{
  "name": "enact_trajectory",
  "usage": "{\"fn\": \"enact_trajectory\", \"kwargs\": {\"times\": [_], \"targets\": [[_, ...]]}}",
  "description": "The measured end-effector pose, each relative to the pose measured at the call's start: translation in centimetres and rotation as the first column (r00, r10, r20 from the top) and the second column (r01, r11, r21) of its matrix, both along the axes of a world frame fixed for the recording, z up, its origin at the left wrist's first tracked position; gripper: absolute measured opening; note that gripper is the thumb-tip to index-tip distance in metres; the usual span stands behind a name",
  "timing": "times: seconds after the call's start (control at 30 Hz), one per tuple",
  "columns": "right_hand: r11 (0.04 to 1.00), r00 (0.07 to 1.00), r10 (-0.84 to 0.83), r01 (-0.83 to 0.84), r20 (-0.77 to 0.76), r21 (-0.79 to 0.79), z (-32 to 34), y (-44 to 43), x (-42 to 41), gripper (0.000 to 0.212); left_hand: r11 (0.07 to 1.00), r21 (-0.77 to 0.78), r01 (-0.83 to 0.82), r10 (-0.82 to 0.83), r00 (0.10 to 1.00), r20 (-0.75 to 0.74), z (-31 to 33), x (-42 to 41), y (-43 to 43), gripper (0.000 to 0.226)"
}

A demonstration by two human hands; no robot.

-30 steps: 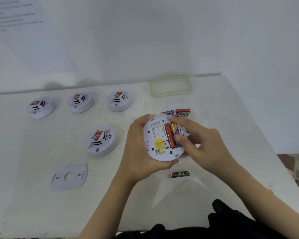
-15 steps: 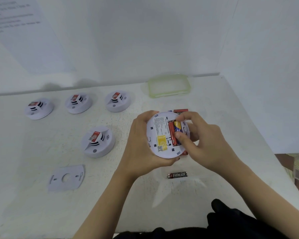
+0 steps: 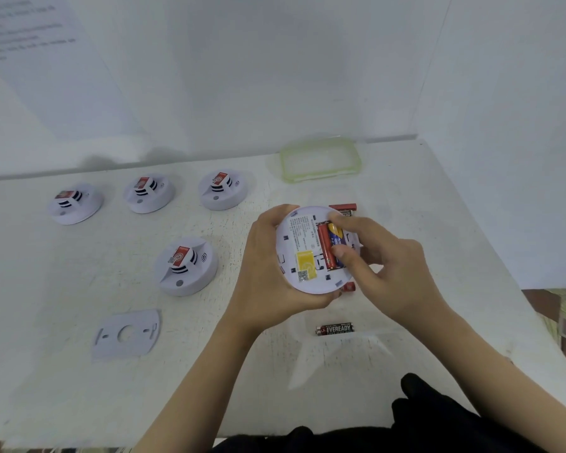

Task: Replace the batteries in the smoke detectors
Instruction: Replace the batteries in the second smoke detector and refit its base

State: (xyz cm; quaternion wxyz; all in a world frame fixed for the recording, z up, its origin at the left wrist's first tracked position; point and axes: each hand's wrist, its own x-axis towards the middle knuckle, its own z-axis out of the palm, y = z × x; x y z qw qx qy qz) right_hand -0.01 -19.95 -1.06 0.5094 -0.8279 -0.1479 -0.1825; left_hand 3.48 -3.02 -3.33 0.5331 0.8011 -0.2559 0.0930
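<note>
My left hand (image 3: 268,276) holds a white round smoke detector (image 3: 303,253) above the table, its back facing me. The open compartment shows a red battery (image 3: 324,245) and beside it a blue and yellow battery (image 3: 336,235). My right hand (image 3: 386,266) pinches the blue and yellow battery with forefinger at its top and thumb near its lower end. A black Eveready battery (image 3: 334,329) lies on the table below the hands. More batteries (image 3: 343,209) peek out behind the detector, and a red end (image 3: 347,287) shows under it.
Several other smoke detectors stand face up: three in a back row (image 3: 75,204) (image 3: 148,192) (image 3: 223,190) and one nearer (image 3: 185,266). A white mounting plate (image 3: 126,333) lies front left. A green-rimmed clear lid (image 3: 321,158) sits by the back wall. The table's right edge (image 3: 504,273) is close.
The detector has been lifted slightly and turned more toward me. My right hand's fingers shifted from pressing over the batteries to pinching the blue and yellow one at both ends.
</note>
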Motion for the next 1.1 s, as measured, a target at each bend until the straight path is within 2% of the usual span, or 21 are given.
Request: {"fn": "enact_trajectory", "kwargs": {"times": [0.13, 0.43, 0.57, 0.67, 0.73, 0.83, 0.87, 1.0, 1.1], "targets": [[0.999, 1.0, 0.02, -0.02, -0.013, 0.051, 0.4, -0.1, 0.1, 0.028, 1.0, 0.015, -0.017, 0.017, 1.0, 0.006, -0.2, 0.2, 0.1, 0.096], [0.998, 0.998, 0.039, -0.036, -0.059, 0.055, 0.8, -0.5, 0.2, 0.031, 0.999, 0.036, -0.019, 0.018, 0.999, 0.039, 0.1, 0.4, -0.1, 0.095], [0.999, 0.999, -0.037, 0.037, 0.036, 0.001, 0.0, -0.3, 0.2, 0.025, 0.999, 0.023, -0.03, 0.03, 0.999, 0.013, -0.6, 0.8, -0.3, 0.096], [0.983, 0.949, -0.152, 0.175, 0.276, -0.06, -0.3, -0.2, 0.3, 0.017, 0.999, 0.022, -0.034, 0.034, 0.999, 0.008, -1.1, 1.0, -0.4, 0.097], [0.975, 0.908, -0.201, 0.222, 0.369, -0.015, -0.4, -0.2, 0.1, 0.012, 0.999, 0.02, -0.049, 0.049, 0.999, 0.01, -0.9, 1.2, -0.2, 0.096], [0.974, 0.931, -0.225, 0.207, 0.286, 0.092, -0.2, -0.6, -0.5, 0.014, 0.996, 0.03, -0.08, 0.079, 0.996, 0.038, -0.3, 1.6, 0.7, 0.096], [0.976, 0.947, -0.217, 0.203, 0.236, 0.082, -0.2, -0.8, -0.7, 0.014, 0.994, 0.041, -0.101, 0.098, 0.994, 0.056, -0.1, 1.8, 1.1, 0.097], [0.954, 0.994, -0.103, 0.111, 0.042, -0.278, -1.2, -2.2, -1.0, 0.004, 0.982, 0.069, -0.174, 0.169, 0.983, 0.079, 0.2, 2.1, 2.3, 0.103], [0.901, 0.999, -0.015, -0.009, -0.051, -0.434, -1.6, -2.6, -0.9, 0.002, 0.98, 0.091, -0.178, 0.171, 0.982, 0.079, 0.2, 1.9, 2.6, 0.104]]}}
